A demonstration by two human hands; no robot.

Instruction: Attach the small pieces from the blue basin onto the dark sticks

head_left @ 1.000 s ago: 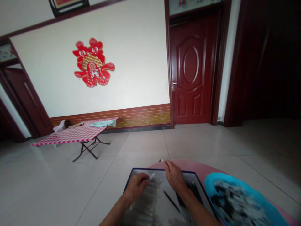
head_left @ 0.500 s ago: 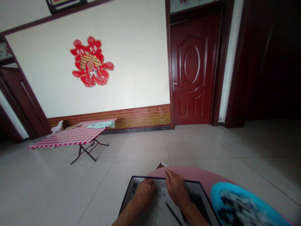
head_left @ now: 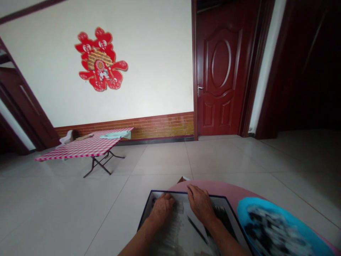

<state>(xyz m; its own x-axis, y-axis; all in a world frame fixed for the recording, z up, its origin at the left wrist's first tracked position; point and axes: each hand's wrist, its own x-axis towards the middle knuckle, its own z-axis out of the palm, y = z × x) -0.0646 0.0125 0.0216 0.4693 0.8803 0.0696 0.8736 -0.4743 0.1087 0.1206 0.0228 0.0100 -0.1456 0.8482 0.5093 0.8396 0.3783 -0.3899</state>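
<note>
A shallow box point(head_left: 229, 203) with dark blue edges and a pale inside stands on a pink round table. Inside its far left part is my left hand point(head_left: 162, 209), fingers curled down over small blurred items; what they hold is hidden. My right hand point(head_left: 200, 203) rests by the far rim, fingertips near the edge, with nothing visible in it. Between my forearms lies a thin dark pen-like stick point(head_left: 196, 229). Small clear pieces point(head_left: 173, 227) in rows lie right of my left forearm. Black pieces point(head_left: 223, 220) are partly hidden behind my right forearm.
A blue basin point(head_left: 243, 206) full of black and white pieces stands right of the box on the pink table point(head_left: 221, 187). Across the tiled floor are a folding table point(head_left: 82, 147) with a checked cloth and a red door point(head_left: 221, 110).
The view has tilted slightly down, so the wall and door sit higher. Both hands stay in nearly the same places at the box.
</note>
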